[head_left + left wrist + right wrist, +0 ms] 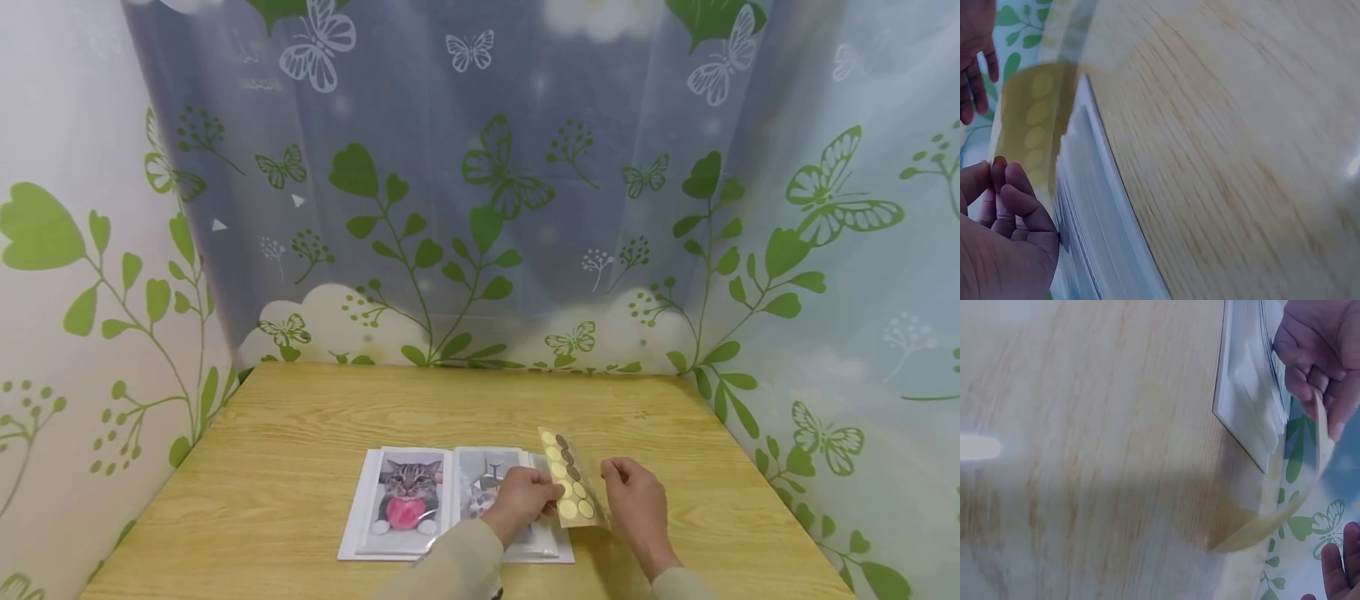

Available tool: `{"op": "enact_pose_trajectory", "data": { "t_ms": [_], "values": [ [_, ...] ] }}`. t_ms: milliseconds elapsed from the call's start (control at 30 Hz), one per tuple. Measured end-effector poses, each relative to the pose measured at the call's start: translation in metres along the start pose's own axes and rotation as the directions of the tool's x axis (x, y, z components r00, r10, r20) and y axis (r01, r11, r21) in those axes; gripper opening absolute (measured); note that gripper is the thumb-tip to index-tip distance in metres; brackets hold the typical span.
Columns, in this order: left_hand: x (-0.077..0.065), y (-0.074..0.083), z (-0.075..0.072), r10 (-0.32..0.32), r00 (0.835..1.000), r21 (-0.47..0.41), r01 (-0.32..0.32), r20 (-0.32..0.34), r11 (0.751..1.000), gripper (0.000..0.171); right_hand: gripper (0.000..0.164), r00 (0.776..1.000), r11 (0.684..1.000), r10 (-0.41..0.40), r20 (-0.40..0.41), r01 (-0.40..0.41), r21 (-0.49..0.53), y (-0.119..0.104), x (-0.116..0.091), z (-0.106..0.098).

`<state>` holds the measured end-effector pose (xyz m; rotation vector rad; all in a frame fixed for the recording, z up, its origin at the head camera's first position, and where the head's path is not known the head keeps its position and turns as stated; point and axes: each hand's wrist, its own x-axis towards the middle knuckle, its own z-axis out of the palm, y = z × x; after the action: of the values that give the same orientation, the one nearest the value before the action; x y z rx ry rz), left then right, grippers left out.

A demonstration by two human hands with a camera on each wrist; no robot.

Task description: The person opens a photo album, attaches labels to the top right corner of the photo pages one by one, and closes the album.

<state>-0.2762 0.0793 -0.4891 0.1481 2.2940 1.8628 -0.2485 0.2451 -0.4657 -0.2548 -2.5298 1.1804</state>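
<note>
My left hand [522, 502] pinches the left edge of a sheet of round gold stickers [567, 481] between thumb and fingers. The sheet stands tilted above the table, and some of its rounds look dark brown. From the right wrist, the sticker sheet [1266, 526] shows edge-on, bowed. Just right of the sheet is my right hand [637, 508], apart from it, its fingers [977, 87] hanging loose in the left wrist view. Under the left hand lies an opened photo album [362, 505]; its left page has a cat with a pink heart, and the hand partly covers the right page.
The album rests on a wood-grain table [300, 417] near its front side. Behind and on both sides hangs a curtain [420, 275] printed with green leaves and butterflies, meeting the table's back edge.
</note>
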Motion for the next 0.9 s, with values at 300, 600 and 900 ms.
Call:
{"op": "enact_pose_trajectory", "data": {
  "t_ms": [300,600,900],
  "values": [
    [0.0,0.002,0.008,0.142,0.99,0.236,-0.139,0.003,0.962,0.015,0.03,1.0,1.0,0.025,0.011,-0.025,0.014,-0.001,0.001,0.001],
    [-0.001,0.013,0.003,0.232,0.971,0.482,-0.232,0.06,0.845,0.016,0.029,0.999,0.999,0.038,0.012,-0.038,0.002,-0.005,0.001,0.005],
    [0.001,0.013,-0.002,0.257,0.964,0.671,-0.232,0.064,0.704,0.029,0.03,0.999,1.0,0.025,0.034,-0.025,-0.004,-0.009,0.001,0.008]
  ]
}}
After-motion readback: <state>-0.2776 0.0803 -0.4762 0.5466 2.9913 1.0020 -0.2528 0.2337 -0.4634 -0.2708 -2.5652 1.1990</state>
